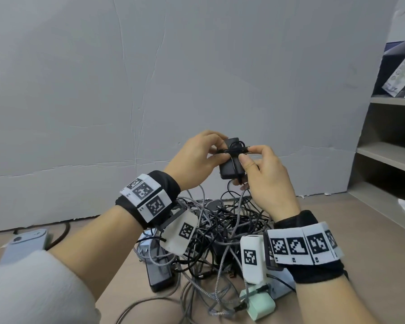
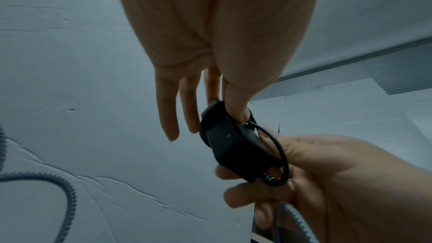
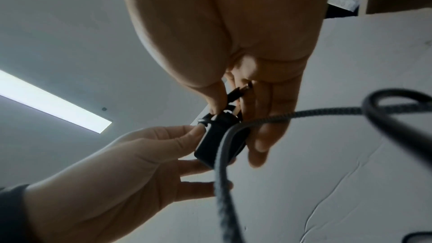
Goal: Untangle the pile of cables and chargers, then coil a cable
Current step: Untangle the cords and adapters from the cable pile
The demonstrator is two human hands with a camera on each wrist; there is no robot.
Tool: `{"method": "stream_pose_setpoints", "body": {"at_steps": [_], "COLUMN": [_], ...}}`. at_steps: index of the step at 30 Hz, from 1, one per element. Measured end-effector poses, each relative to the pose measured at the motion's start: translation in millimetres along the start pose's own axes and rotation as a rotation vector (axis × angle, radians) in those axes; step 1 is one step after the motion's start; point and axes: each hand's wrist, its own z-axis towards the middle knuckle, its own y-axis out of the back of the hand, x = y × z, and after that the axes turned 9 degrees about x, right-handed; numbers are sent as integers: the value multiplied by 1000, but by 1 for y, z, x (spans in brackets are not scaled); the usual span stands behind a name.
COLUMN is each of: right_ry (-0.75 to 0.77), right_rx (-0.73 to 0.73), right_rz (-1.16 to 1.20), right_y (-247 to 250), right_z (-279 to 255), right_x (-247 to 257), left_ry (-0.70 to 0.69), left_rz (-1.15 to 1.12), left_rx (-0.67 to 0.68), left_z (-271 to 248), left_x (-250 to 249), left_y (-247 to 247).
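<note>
A black charger brick (image 1: 230,168) is held up above the pile, with its thin black cable (image 1: 234,148) wound around it. My left hand (image 1: 216,148) grips the brick from the left, thumb on its face. In the left wrist view the left hand (image 2: 224,106) presses its thumb on the charger (image 2: 230,145). My right hand (image 1: 249,153) pinches the cable at the brick's right side. In the right wrist view the right hand (image 3: 230,103) holds the cable's plug end (image 3: 236,94) between thumb and fingers, against the charger (image 3: 217,141). The tangled pile (image 1: 220,232) lies on the floor below.
A grey braided cable (image 3: 223,182) hangs from near the brick toward the pile. A mint charger (image 1: 260,305) and a black adapter (image 1: 160,273) lie in the pile. A pale blue device (image 1: 25,245) sits left. Shelves (image 1: 388,157) stand right, a grey wall (image 1: 150,78) behind.
</note>
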Motion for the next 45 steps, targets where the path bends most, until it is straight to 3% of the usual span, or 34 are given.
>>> {"method": "stream_pose_setpoints", "body": {"at_steps": [6,12,22,31,37,45], "right_ry": [36,-44,-49,-40,-64,-20], "right_rx": [-39,78,15,-40,-78,62], "right_rz": [-371,-263,-305,-501,-550,-511], "right_y": [3,5,1,-3,-3,8], "right_z": [-6,-7,-11,-16,-14,-9], "right_x": [5,9,13,19,15,11], "left_ry": [27,35,38,63,120,124], "left_rz": [103,178,182,265,278,223], "left_rx": [76,127,149,221,188,139], "left_z": [2,4,1,0,-2,0], "left_x": [0,-7,-15,-23,-18,-16], "left_y": [-6,3,6,4,-1,-1]}}
